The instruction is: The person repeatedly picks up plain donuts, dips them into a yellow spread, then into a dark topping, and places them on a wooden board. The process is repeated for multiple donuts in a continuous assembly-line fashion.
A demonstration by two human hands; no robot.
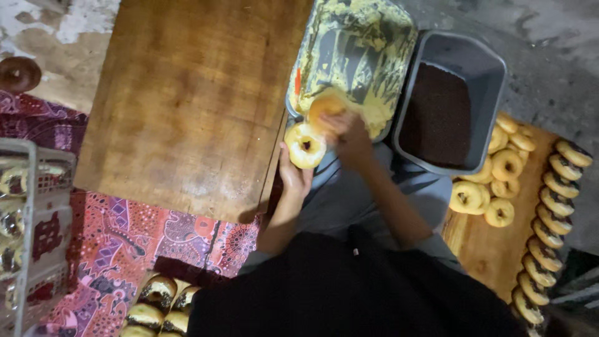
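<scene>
Donut (pixel 304 145) atop left hand (pixel 293 178) fingers (pixel 286 163), right hand (pixel 349 134) beside

Single head-worn view, looking almost straight down from above the person's dark-clothed torso at close range, with the large wooden board (pixel 190 103) as landmark in the upper left of the frame. To the right of the board lie a smeared grey tray (pixel 352 53) and a dark-filled grey tray (pixel 449 100); below the board, patterned red cloth (pixel 125 243). No second view overlaps.
</scene>
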